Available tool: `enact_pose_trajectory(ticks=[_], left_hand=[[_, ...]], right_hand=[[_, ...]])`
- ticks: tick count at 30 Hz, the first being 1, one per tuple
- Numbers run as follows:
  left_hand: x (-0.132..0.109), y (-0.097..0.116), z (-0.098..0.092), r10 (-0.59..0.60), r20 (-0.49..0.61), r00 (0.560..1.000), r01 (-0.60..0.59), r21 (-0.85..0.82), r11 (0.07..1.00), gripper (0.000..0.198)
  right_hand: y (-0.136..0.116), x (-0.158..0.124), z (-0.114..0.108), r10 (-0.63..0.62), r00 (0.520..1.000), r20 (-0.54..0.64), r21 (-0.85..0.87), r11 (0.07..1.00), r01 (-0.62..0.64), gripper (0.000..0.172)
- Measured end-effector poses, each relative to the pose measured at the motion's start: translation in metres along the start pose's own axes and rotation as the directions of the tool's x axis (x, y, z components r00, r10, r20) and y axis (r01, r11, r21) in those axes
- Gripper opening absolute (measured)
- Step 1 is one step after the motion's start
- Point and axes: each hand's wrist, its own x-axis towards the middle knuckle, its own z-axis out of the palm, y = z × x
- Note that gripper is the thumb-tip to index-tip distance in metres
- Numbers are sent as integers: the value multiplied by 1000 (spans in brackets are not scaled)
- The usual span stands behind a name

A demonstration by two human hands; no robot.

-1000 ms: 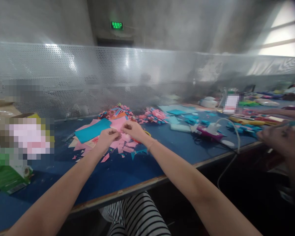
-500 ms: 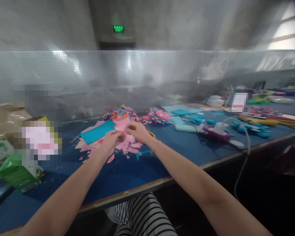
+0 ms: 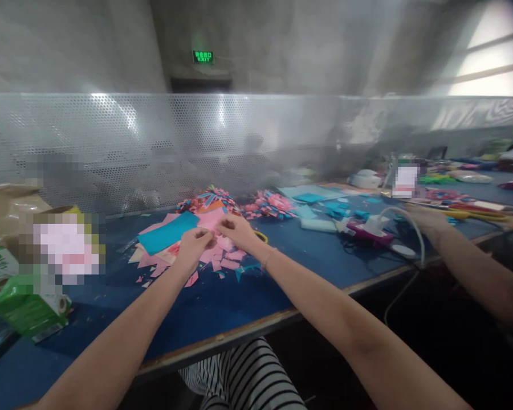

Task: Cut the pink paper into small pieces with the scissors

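Over a heap of pink paper pieces [image 3: 226, 259], my left hand [image 3: 195, 244] and my right hand [image 3: 235, 229] are close together with bent, pinched fingers. Between the fingertips is something pink that blends with the paper behind, too small to make out. A blue sheet [image 3: 169, 232] lies on pink sheets just left of my hands. Behind them is an orange piece [image 3: 217, 206]. Yellow scissor handles [image 3: 261, 236] show partly beside my right wrist.
Bundles of pink and blue pieces [image 3: 273, 204] lie behind. A purple power strip [image 3: 370, 232] with a white cable is at right, near another person's arm [image 3: 465, 256]. Green packages [image 3: 29, 304] stand at left, by the blue table [image 3: 188, 327].
Another person's arm has come into view at the right, its hand over the table. My hands stay in nearly the same place, while the view has shifted slightly.
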Motion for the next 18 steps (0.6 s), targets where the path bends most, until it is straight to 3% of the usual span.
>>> enact_pose_trajectory(ticks=[7,11,14,18], left_hand=[[-3,3,1,53,46,998,-54,8,999,20],[0,-1,-1,72,57,996,-75,46,996,18],[3,-4,-1,81,63,995,-86,78,993,17],[5,-6,-2,60,60,996,-65,91,994,17]], right_hand=[[0,1,-1,-36,999,-26,-100,994,33,9],[2,1,0,-36,999,-23,-73,997,34,10],[4,3,1,22,1000,-19,21,1000,-21,11],[9,6,2,195,980,-47,193,964,-183,17]])
